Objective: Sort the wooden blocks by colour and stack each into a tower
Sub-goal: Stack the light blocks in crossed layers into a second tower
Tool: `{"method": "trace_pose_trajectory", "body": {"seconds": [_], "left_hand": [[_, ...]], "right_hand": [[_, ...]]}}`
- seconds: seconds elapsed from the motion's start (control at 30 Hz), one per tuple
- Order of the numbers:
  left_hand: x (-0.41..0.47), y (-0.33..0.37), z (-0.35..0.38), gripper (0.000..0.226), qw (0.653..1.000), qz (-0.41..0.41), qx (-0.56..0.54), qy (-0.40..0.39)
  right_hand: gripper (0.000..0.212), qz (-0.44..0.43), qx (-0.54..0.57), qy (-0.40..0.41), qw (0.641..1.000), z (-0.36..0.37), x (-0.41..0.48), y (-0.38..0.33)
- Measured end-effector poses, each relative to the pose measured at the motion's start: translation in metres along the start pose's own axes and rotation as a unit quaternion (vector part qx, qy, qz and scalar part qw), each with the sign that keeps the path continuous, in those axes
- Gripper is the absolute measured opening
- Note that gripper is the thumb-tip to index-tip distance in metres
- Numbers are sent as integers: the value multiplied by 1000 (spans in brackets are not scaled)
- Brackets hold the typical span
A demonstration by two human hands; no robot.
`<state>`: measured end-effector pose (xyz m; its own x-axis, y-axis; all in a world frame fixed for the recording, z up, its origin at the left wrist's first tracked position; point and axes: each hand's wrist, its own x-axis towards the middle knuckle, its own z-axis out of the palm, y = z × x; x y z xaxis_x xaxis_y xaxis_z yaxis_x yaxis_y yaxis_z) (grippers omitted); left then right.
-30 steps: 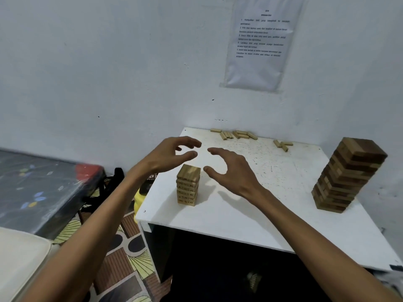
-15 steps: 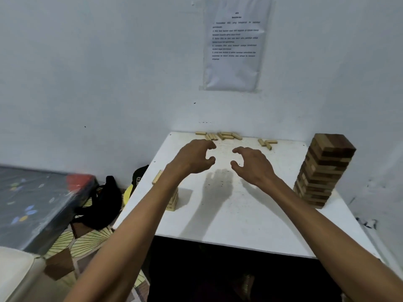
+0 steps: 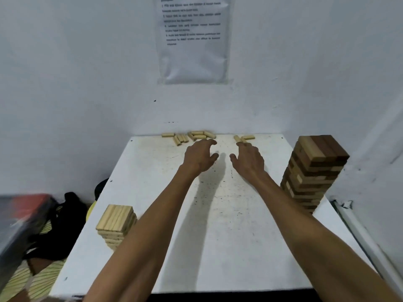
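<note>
Several loose light wooden blocks (image 3: 189, 136) lie along the far edge of the white table (image 3: 218, 214), with a smaller group of light blocks (image 3: 245, 138) to their right. My left hand (image 3: 199, 156) reaches toward the larger group, fingers loosely curved and holding nothing. My right hand (image 3: 248, 159) stretches toward the smaller group, its fingertips at those blocks, also holding nothing. A short tower of light blocks (image 3: 115, 224) stands at the table's near left. A tall tower of mixed dark and light blocks (image 3: 311, 173) stands at the right.
A printed sheet (image 3: 194, 40) hangs on the white wall behind the table. A black bag (image 3: 63, 221) lies on the patterned floor to the left, beside a dark surface with a red patch (image 3: 26, 205).
Both hands have moved from above the short light tower across the table to the loose blocks at the far edge. The view has shifted right and forward.
</note>
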<state>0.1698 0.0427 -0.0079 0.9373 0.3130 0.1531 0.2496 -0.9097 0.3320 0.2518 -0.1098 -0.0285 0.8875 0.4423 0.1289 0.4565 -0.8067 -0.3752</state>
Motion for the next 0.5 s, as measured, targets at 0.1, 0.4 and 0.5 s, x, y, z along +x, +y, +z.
{"method": "trace_pose_trajectory", "body": {"seconds": [0.1, 0.4, 0.5], "left_hand": [[36, -3, 17, 45, 1000, 7, 10, -4], [113, -29, 56, 33, 998, -16, 42, 50], [121, -33, 66, 42, 995, -11, 97, 36]], "right_hand": [[48, 35, 1, 18, 999, 14, 25, 3], [33, 75, -67, 66, 993, 48, 83, 18], [32, 82, -78, 84, 990, 57, 91, 18]]}}
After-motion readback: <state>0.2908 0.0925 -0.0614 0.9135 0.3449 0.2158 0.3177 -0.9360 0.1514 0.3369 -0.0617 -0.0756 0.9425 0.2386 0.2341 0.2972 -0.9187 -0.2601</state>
